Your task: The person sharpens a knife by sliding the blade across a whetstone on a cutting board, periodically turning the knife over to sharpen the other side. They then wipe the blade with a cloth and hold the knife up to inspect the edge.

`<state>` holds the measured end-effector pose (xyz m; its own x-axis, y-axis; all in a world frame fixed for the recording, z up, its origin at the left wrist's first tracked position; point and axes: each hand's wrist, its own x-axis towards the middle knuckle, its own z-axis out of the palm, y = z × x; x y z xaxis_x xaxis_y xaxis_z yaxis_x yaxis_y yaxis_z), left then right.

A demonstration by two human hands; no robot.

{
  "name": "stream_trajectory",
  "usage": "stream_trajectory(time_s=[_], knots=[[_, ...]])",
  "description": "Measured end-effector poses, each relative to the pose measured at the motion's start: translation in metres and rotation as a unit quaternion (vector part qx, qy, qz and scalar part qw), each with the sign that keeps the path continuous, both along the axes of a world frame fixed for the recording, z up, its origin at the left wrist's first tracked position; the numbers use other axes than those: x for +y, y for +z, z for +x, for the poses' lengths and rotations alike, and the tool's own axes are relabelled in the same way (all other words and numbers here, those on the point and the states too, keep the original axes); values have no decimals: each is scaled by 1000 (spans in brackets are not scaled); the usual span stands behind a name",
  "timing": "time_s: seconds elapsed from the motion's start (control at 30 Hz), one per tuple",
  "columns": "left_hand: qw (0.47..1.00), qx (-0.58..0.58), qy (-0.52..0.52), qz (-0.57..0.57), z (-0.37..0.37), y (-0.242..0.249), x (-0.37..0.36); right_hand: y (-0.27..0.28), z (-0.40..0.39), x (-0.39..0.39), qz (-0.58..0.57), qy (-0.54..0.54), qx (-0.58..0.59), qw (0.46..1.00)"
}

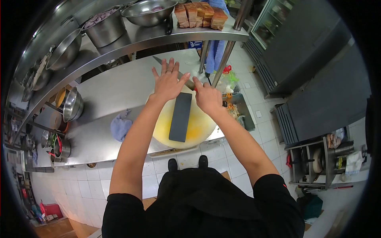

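Observation:
My right hand (208,96) is wrapped around the handle of a knife (190,83), with the index finger stretched along it. The long blade points away to the upper left. Across the blade lies my left hand (168,83), fingers spread and flat, hiding much of the metal. Just below both hands a dark grey whetstone (180,118) rests lengthwise on a round, yellow-stained cutting board (162,126). The knife is beyond the stone's far end; whether they touch is hard to tell.
A blue cloth (120,126) lies left on the steel counter (99,109). Overhead, a shelf (137,41) carries pork belly blocks (200,15), a bowl (149,14) and a pot (105,29). A scrap bin (248,113) stands right. Metal bowls (73,105) sit at the left.

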<state>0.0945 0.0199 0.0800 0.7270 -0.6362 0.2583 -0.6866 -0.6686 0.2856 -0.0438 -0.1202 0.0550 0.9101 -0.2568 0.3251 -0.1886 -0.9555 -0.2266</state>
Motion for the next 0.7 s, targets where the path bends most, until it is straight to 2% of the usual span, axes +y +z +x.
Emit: stream_trajectory(time_s=[0.07,0.1,0.17,0.27,0.3,0.37,0.4,0.5,0.6,0.7], knots=[[996,1,2,87,-13,-4,17,-17,-13,1,-100,-3,-7,995],[996,-1,2,86,-19,-10,23,-24,-18,3,-101,-4,-9,995],[989,56,0,140,-36,-30,35,-36,-32,10,-173,-40,-8,984],[986,75,-17,150,-62,-65,45,-45,-56,24,-179,-65,42,981],[985,64,-25,157,-73,-73,49,-55,-69,26,-147,-32,61,987],[986,39,-66,150,-110,-87,64,-67,-120,28,-3,58,156,986],[984,9,-107,139,-132,-89,74,-69,-152,32,18,73,168,983],[973,86,-192,97,-207,-77,107,-57,-246,47,26,95,233,967],[965,103,-218,104,-222,-77,112,-37,-264,54,-24,91,277,956],[983,32,-154,94,-154,-94,68,-50,-186,37,1,62,211,976]])
